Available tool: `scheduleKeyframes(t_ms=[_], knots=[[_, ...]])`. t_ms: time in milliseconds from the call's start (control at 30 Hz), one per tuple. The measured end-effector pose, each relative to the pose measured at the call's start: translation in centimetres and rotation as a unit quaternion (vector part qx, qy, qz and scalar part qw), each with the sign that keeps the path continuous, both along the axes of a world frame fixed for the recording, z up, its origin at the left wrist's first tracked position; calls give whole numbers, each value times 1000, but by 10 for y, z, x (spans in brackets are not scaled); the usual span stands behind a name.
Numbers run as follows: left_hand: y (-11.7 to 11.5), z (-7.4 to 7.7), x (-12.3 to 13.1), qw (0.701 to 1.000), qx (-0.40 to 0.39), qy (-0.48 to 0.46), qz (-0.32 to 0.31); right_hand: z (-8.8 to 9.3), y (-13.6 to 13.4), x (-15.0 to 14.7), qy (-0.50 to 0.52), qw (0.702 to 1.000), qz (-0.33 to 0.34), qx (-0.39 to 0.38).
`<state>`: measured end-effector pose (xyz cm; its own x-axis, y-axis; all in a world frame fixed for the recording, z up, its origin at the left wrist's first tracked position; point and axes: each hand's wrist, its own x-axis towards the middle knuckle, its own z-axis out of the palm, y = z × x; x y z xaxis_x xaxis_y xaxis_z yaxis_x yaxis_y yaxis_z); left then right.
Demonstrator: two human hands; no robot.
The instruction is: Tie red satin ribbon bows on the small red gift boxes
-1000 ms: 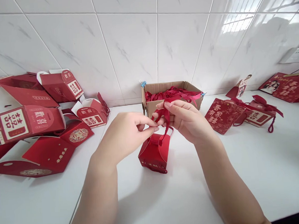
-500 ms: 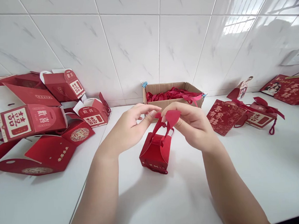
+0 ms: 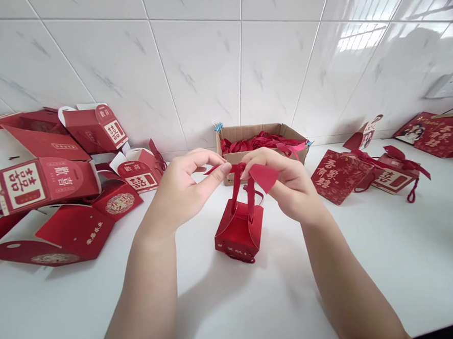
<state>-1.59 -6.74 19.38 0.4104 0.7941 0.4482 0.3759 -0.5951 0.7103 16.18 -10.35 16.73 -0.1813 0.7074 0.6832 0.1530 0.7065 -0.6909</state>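
Observation:
A small red gift box (image 3: 241,229) stands on the white table in front of me, with a red cord along its near side. Two strands of red ribbon (image 3: 236,190) rise from slots in its top and meet between my hands. My left hand (image 3: 192,189) pinches one end of the ribbon between thumb and forefinger. The other end is gripped by my right hand (image 3: 284,181), and a wide tail of it hangs over the fingers. Where the strands cross, the fingers partly hide them.
Behind the hands, a cardboard box (image 3: 230,178) full of red ribbons (image 3: 261,142) rests against the tiled wall. Several red boxes (image 3: 49,183) are piled at left. To the right lie a red bag (image 3: 338,178), a ribboned box (image 3: 391,174) and more red bags (image 3: 431,135).
My hands have drawn slightly apart, pulling the ribbon ends sideways, so the strands now stand taut above the gift box. The gift box has shifted slightly to the right.

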Motion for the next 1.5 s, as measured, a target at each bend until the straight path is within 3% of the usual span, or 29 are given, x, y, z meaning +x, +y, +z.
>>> scheduleKeyframes(t_ms=[233, 533, 800, 1067, 1233, 1500], knots=[[-1, 5, -12, 999, -2, 8, 39, -1, -1, 2, -8, 999, -39, 7], [0, -3, -10, 991, -123, -45, -37, -6, -5, 8, 20, 998, -7, -59], [3, -6, -32, 996, -82, 15, 27, -39, -15, 35, 127, 980, 29, -152], [6, 2, -50, 985, -97, 91, 107, -82, -23, 51, 233, 943, -14, -237], [16, -1, -64, 980, -108, 135, 99, -91, -27, 61, 223, 935, -41, -272], [27, -6, -81, 970, -114, 144, 158, -105, -33, 69, 223, 929, -53, -291]])
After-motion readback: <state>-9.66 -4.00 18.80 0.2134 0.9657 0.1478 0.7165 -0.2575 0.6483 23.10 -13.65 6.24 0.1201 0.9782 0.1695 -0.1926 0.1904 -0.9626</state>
